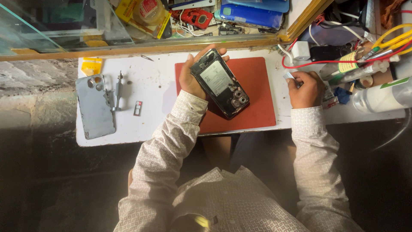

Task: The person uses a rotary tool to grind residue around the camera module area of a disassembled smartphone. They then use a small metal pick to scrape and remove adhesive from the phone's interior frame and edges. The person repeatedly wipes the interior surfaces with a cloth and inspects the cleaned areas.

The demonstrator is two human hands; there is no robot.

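The opened phone sits tilted in our left hand above the red mat, gripped by its edges, while our right hand pinches a small white piece farther right.

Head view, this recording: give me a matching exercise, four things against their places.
Things:
1. opened phone
2. grey back cover
3. red mat
4. small white item

Places:
A. under the left hand, on the white table
B. lying at the table's left end
C. held in the left hand, above the mat
D. pinched in the right hand

Pairs: 1-C, 2-B, 3-A, 4-D
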